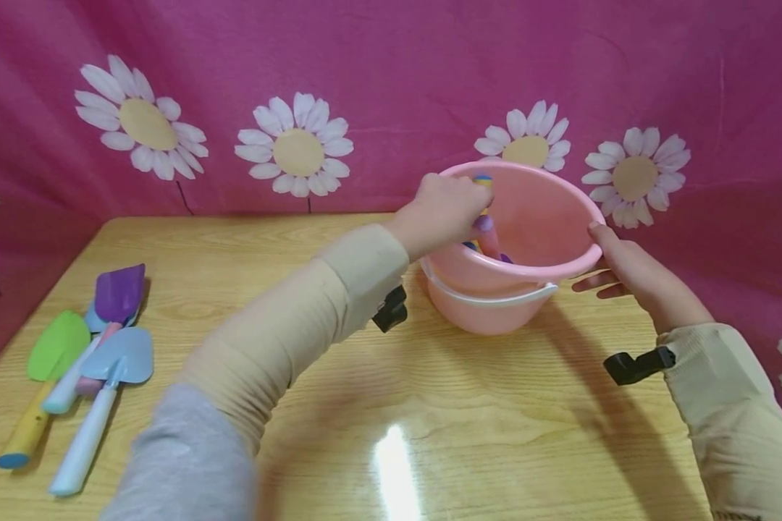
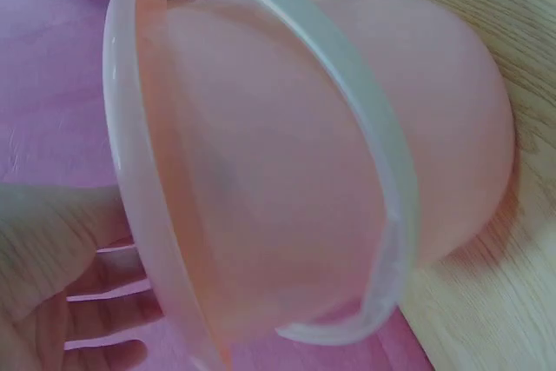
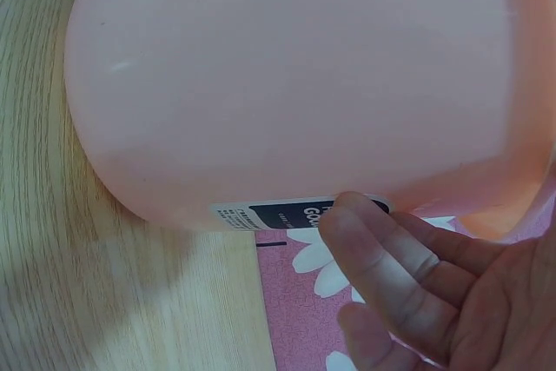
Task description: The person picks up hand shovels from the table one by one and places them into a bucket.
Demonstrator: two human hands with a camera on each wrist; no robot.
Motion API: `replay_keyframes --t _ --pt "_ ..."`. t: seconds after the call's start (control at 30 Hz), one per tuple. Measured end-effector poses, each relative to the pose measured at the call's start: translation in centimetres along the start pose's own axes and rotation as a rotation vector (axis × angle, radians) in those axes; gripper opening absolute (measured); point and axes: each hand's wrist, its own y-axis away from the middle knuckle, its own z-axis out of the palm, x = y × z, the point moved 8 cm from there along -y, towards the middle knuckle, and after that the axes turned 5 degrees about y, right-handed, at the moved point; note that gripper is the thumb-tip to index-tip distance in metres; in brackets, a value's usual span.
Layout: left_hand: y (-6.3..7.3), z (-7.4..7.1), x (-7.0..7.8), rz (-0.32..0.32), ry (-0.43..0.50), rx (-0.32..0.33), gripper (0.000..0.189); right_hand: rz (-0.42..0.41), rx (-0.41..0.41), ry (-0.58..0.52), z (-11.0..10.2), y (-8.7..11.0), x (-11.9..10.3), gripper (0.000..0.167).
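Note:
A pink plastic bucket (image 1: 489,307) with a white handle (image 2: 347,84) stands on the table, its mouth tipped towards me. My left hand (image 1: 446,206) reaches over the near left rim and grips a yellow handle with a blue end (image 1: 484,181); its lower part is hidden in the bucket. Just below it shows a pink handle with a lilac end (image 1: 489,239), beside a bit of purple. With the thumb on the rim, my right hand (image 1: 632,271) holds the bucket's right side. Its fingers (image 3: 382,258) lie against the outer wall at a dark label (image 3: 295,213).
Several toy shovels lie piled at the left of the wooden table (image 1: 339,434): a green shovel (image 1: 59,344), a purple shovel (image 1: 120,293) and a light blue shovel (image 1: 127,354) among them. A pink cloth with daisies (image 1: 391,87) hangs behind the table.

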Motion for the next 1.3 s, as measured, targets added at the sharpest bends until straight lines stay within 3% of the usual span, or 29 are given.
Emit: replay_keyframes --t 0.13,0.33,0.5,0.6,0.77,1.3 --pt "0.9 -0.2 -2.3 -0.086 0.028 0.034 0.024 -0.004 -0.001 -0.005 0.0 0.0 0.1 0.061" --pt "3.3 0.6 -7.1 -0.23 0.073 0.192 0.017 -0.012 0.004 0.001 0.0 -0.2 0.1 0.059" --pt "5.0 3.1 -10.7 -0.341 0.093 0.138 0.02 -0.01 0.0 -0.006 0.0 -0.2 0.2 0.061" --pt "6.0 4.3 -12.2 -0.376 0.111 0.113 0.024 -0.014 -0.003 -0.005 0.1 -0.2 0.1 0.063" --pt "7.6 4.9 -13.8 -0.397 0.121 0.118 0.027 -0.023 -0.002 -0.005 0.1 -0.3 0.0 0.062" --pt "12.6 6.6 -16.9 -0.436 0.072 0.095 0.03 -0.026 0.007 0.015 0.2 -0.1 -0.2 0.067"
